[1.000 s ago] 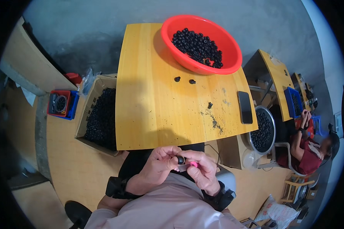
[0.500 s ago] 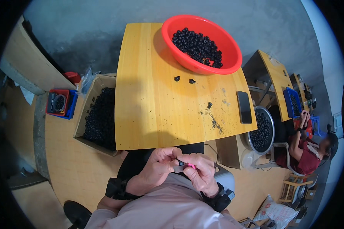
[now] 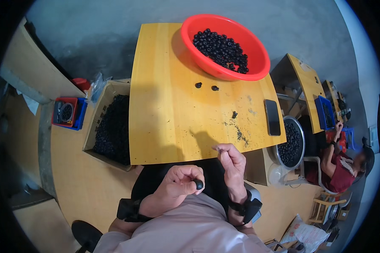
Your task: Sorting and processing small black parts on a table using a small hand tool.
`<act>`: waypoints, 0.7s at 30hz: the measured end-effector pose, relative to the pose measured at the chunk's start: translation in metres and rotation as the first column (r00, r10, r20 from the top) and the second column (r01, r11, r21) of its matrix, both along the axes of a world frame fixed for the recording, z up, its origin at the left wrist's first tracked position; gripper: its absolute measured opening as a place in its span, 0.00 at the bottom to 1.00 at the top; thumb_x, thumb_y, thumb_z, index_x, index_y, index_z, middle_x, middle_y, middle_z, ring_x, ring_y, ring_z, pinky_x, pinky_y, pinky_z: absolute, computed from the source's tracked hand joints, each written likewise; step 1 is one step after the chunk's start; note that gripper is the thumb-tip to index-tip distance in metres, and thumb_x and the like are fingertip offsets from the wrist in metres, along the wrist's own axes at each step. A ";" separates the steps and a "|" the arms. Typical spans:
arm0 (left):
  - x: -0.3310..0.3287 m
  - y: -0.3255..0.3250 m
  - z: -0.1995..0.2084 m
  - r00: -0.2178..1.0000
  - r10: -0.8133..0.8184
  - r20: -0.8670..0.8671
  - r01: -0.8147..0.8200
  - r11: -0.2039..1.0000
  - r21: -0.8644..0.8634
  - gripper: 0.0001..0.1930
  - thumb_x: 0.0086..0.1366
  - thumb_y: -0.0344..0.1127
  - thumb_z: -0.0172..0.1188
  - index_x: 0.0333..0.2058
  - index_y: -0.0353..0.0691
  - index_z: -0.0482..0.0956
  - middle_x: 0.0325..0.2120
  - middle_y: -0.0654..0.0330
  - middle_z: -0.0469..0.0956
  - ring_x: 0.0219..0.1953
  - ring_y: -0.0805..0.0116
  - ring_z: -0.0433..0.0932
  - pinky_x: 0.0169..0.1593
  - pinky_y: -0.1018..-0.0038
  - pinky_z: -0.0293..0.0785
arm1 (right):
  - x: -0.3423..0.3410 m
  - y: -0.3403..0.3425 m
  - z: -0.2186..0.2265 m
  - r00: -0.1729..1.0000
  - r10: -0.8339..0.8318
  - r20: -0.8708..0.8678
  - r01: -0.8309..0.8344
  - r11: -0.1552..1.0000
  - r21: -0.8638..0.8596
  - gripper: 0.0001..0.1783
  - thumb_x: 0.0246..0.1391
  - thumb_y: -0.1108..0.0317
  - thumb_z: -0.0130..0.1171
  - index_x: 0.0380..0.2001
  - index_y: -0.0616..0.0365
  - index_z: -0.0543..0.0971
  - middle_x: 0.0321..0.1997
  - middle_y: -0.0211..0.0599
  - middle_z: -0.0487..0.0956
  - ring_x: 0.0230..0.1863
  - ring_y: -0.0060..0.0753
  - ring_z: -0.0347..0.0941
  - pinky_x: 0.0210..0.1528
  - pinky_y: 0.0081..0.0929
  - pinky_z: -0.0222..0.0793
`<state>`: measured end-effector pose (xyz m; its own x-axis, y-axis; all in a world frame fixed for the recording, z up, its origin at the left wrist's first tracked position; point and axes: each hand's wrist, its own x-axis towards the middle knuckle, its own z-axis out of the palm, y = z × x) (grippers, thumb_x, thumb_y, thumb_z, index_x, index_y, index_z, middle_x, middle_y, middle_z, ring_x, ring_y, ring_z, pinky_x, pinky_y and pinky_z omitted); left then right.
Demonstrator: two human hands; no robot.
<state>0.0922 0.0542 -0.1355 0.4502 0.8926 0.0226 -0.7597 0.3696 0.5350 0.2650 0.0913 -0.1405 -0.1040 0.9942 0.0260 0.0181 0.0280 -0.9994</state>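
In front of my lap my left hand (image 3: pixel 177 183) is closed around a small black rounded part (image 3: pixel 199 184), its smooth end showing between thumb and forefinger. My right hand (image 3: pixel 233 162) is raised apart from it at the table's near edge. Its thumb and forefinger are pinched together, and something small and dark shows at the tips, too small to name. On the wooden table (image 3: pixel 156 126) beyond lie two small black parts (image 3: pixel 215 88) and a single black piece (image 3: pixel 234 114) beside scattered black crumbs (image 3: pixel 240 135).
A red basin (image 3: pixel 257 76) of black parts stands at the table's far side, a phone (image 3: pixel 272 118) at its right. Left of the table is a cardboard box (image 3: pixel 90 141) of black pieces; at right, a metal bowl (image 3: pixel 300 158) of them. Another person (image 3: pixel 337 168) sits farther right.
My hands have come apart. The right one has moved up and forward to the table edge, and the pink item seen at its fingers no longer shows. The left keeps the black part.
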 end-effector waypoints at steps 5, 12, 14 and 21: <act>0.000 0.004 -0.003 0.999 0.011 0.041 -0.012 1.000 0.011 0.13 0.54 0.38 0.61 0.26 0.33 0.71 0.21 0.63 0.67 0.25 0.77 0.64 0.30 0.82 0.59 | -0.006 -0.013 0.022 0.932 0.133 -0.336 -0.156 0.987 -0.042 0.14 0.49 0.65 0.59 0.36 0.64 0.74 0.28 0.25 0.68 0.29 0.16 0.58 0.32 0.15 0.54; 0.000 0.003 -0.003 0.999 0.043 0.028 -0.042 0.998 -0.047 0.11 0.55 0.36 0.61 0.27 0.34 0.71 0.22 0.64 0.68 0.26 0.78 0.64 0.30 0.82 0.59 | -0.028 -0.016 0.041 0.956 0.288 -0.061 -0.275 0.946 0.172 0.10 0.40 0.74 0.65 0.29 0.64 0.76 0.23 0.30 0.69 0.23 0.20 0.61 0.27 0.18 0.56; -0.002 0.001 -0.008 1.000 0.028 -0.012 -0.029 0.995 -0.097 0.08 0.54 0.31 0.59 0.28 0.34 0.72 0.23 0.65 0.69 0.26 0.79 0.65 0.31 0.82 0.60 | -0.034 -0.015 0.042 0.961 0.261 0.088 -0.274 0.940 0.203 0.07 0.42 0.74 0.64 0.24 0.62 0.75 0.20 0.31 0.69 0.21 0.20 0.61 0.24 0.17 0.56; -0.061 -0.001 -0.015 0.931 0.309 -0.195 -0.319 0.948 -0.020 0.09 0.50 0.30 0.60 0.29 0.32 0.74 0.21 0.62 0.72 0.25 0.75 0.70 0.30 0.81 0.65 | -0.048 0.024 0.019 0.935 0.105 0.338 -0.190 0.954 0.230 0.05 0.40 0.80 0.58 0.19 0.63 0.72 0.17 0.35 0.67 0.18 0.25 0.63 0.20 0.21 0.57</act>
